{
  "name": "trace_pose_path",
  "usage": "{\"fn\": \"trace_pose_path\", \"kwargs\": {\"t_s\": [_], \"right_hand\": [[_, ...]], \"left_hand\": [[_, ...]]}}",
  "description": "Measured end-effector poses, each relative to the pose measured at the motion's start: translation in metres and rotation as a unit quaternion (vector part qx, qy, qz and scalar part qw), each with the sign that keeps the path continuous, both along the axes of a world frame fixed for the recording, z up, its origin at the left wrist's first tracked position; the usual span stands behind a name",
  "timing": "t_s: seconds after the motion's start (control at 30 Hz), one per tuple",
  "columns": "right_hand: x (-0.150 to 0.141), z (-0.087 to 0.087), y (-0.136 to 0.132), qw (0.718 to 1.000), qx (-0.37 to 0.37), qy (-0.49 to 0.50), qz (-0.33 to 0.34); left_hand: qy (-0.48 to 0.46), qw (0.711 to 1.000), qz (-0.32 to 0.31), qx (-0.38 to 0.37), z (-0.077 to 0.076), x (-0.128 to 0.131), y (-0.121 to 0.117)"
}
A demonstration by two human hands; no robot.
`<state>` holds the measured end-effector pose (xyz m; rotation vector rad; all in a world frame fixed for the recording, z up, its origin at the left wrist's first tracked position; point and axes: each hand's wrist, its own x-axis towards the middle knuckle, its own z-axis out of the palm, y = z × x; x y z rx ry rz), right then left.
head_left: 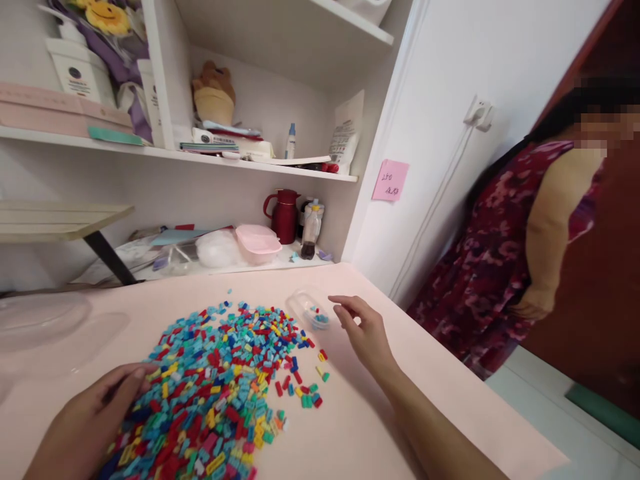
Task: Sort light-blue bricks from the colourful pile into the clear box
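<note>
A wide pile of small plastic building bricks (215, 373) in blue, red, yellow and green covers the middle of the pink tabletop. My left hand (93, 420) rests at the pile's left edge, thumb and fingertips drawn together; whatever may be between them is hidden. At the right, my right hand (367, 333) hovers with the index finger stretched out and the thumb apart from it, holding nothing visible. Just left of its fingertips sits a small clear plastic container (300, 303) with a few bricks inside.
Clear plastic lids or trays (45, 320) lie at the left. Along the back stand a pink box (257, 241), a red jug (286, 217) and a bottle (311, 233). A wooden stand (65, 220) juts in at left. A person in a floral dress (505, 233) stands right of the table.
</note>
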<state>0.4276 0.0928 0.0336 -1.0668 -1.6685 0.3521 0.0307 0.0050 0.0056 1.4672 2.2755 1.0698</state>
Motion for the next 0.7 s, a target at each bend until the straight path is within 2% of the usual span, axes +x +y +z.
{"fn": "trace_pose_path", "kwargs": {"t_s": [0.07,0.13,0.23,0.3,0.4,0.53,0.7], "right_hand": [[-0.009,0.005,-0.014,0.999,0.006,-0.020,0.049],[-0.021,0.010,-0.029,0.990,0.015,-0.058,0.127],[-0.037,0.009,-0.043,0.959,0.010,-0.129,0.250],[-0.046,0.004,-0.047,0.935,0.009,-0.188,0.302],[-0.054,-0.009,-0.045,0.913,0.001,-0.248,0.323],[-0.060,-0.021,-0.043,0.911,-0.014,-0.271,0.309],[-0.067,-0.024,-0.048,0.916,-0.006,-0.259,0.304]], "left_hand": [[-0.041,0.999,0.011,-0.032,0.009,0.006,-0.003],[-0.060,0.997,0.018,-0.053,0.014,0.011,-0.005],[-0.063,0.996,0.012,-0.058,0.015,0.013,-0.007],[-0.062,0.997,0.008,-0.053,0.013,0.012,-0.007],[-0.064,0.997,0.001,-0.043,0.011,0.011,-0.009],[-0.057,0.997,-0.006,-0.047,0.009,0.011,-0.011],[-0.040,0.998,-0.017,-0.037,0.006,0.010,-0.009]]}}
